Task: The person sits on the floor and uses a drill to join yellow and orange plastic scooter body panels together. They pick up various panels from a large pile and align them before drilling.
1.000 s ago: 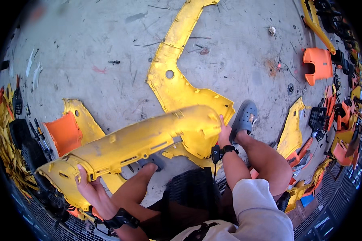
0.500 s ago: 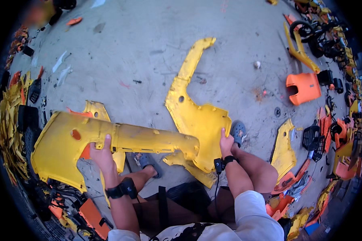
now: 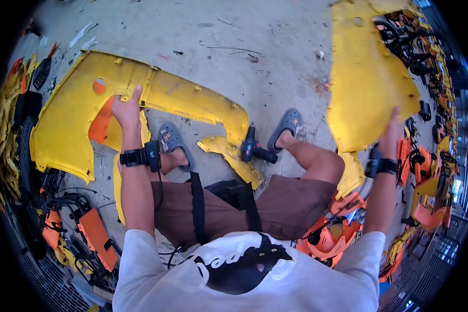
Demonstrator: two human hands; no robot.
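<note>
My left hand point(image 3: 127, 112) is closed on the inner edge of a large curved yellow plastic panel point(image 3: 62, 114). That panel has a round hole and a long narrow arm reaching right. Out to the right, my right hand point(image 3: 391, 129) grips the lower edge of a second yellow panel point(image 3: 372, 78), raised and partly cut off by the top of the picture; its fingers are mostly hidden behind it. Between my feet a dark cordless drill point(image 3: 252, 148) lies beside a narrow yellow plastic strip point(image 3: 234, 161).
Yellow scrap panels point(image 3: 10, 140) are heaped at the far left. Closer on that side lies a flat orange piece point(image 3: 98, 239). Orange shells point(image 3: 333, 236) lie by my right leg, with an upright yellow piece point(image 3: 351, 174) above them. Mixed parts line the right side.
My right hand has swung its yellow panel up and right, away from the middle. The left panel has moved farther from me and tilted. The drill has come into sight.
</note>
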